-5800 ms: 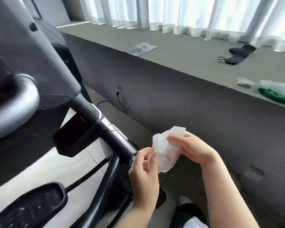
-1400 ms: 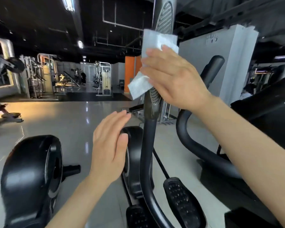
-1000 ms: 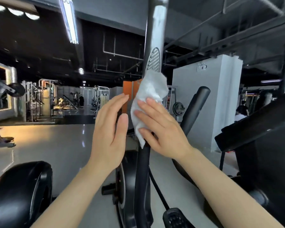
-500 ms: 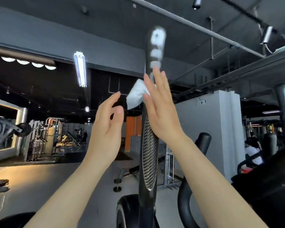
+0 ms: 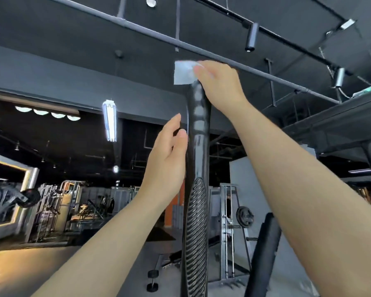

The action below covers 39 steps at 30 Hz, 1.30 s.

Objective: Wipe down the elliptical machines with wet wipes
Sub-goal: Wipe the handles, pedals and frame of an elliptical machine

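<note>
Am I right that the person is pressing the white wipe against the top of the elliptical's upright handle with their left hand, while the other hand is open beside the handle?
Not quite: the head view shows the right hand pressing the wipe against the top of the handle. The left hand is the open one beside the handle.

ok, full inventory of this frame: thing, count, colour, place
wet wipe: 1, white, at top of handlebar, under right hand
elliptical handlebar: 1, black, upright, centre; ribbed grip lower down
second handlebar: 1, black, lower right
tube light: 1, white, ceiling, left of centre
round lights: 4, white, upper left
ceiling pipe: 1, grey, crossing the top
dumbbell: 1, black, floor, bottom centre
weight racks: several, grey, background left
left hand: 1, open, beside handlebar
right hand: 1, presses wipe on handlebar top
</note>
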Available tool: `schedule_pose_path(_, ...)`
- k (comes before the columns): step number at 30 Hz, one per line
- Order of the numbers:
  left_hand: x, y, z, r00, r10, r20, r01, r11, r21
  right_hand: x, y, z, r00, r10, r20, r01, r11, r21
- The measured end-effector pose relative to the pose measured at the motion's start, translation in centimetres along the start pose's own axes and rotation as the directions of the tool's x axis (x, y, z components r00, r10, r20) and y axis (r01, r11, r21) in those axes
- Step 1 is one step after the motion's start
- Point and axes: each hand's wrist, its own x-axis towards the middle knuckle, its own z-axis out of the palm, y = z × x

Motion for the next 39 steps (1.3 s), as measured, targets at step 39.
schedule_pose_path(39,-2.4,-1.9,-2.0,0.957,-0.227,0.183,0.269,0.929,-0.253,-14.4,2.8,3.2,1.000,0.011,0.020,-0.017,0.950,0.313)
